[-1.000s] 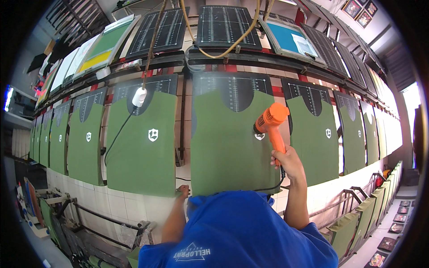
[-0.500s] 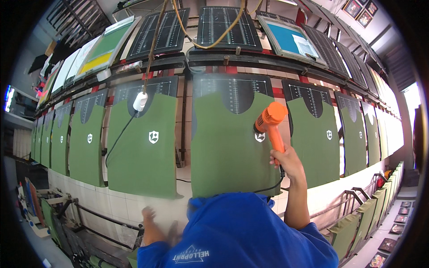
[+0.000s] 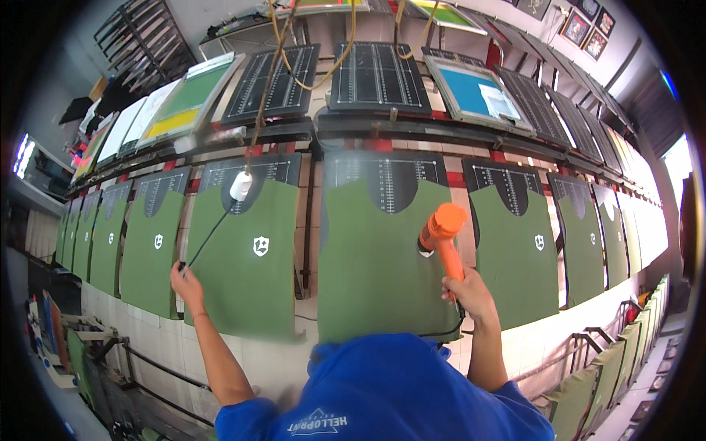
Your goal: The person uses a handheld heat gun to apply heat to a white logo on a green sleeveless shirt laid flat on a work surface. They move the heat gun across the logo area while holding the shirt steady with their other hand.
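An orange heat gun (image 3: 446, 239) is in my right hand (image 3: 472, 295), fingers wrapped round its handle. Its dark nozzle points down-left over the white shield print on the green shirt piece (image 3: 375, 272) in front of me, covering most of that print. Stretched out to the left, my left hand (image 3: 187, 287) is closed on a thin black cord (image 3: 209, 239). This cord runs up to a white socket (image 3: 240, 187) that hangs over the neighbouring green shirt piece (image 3: 257, 283), which bears a white shield print (image 3: 261, 246).
Dark printing boards with more green pieces continue left and right. Across the rail (image 3: 434, 131) stand bare black boards (image 3: 379, 77) and framed screens, one blue (image 3: 463, 88). A yellow hose (image 3: 346, 70) hangs overhead. Behind me are black metal rails (image 3: 165, 367) and more green pieces at lower right.
My left hand has reached forward and left from beside my body and taken hold of the black cord. The heat gun stays over the same print. The view has tilted up slightly.
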`<action>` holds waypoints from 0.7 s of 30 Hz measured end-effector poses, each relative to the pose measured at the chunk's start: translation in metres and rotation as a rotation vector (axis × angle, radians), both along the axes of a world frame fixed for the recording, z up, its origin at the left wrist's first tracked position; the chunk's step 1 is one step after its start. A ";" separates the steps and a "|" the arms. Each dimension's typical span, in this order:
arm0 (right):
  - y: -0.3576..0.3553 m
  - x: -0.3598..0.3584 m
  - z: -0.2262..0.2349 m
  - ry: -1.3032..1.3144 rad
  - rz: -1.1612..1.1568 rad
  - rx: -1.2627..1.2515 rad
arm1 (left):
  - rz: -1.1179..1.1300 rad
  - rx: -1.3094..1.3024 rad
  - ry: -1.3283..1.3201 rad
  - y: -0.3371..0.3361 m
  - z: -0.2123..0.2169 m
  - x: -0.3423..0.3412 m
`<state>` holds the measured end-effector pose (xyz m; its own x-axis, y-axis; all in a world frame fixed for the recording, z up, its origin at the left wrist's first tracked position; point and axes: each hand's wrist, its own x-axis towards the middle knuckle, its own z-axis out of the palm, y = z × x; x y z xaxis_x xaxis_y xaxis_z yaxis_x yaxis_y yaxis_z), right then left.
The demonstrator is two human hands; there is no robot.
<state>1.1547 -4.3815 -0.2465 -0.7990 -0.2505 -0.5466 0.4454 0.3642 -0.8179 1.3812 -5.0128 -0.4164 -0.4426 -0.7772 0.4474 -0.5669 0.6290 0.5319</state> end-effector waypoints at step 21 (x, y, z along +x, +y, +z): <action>0.013 -0.005 -0.019 0.075 -0.128 -0.178 | 0.117 -0.304 -0.429 0.052 0.089 0.096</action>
<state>1.1495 -4.3686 -0.2658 -0.8673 -0.2313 -0.4408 0.4143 0.1554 -0.8968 1.4777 -4.9604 -0.3270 -0.5530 -0.6958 0.4583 -0.7690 0.6380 0.0406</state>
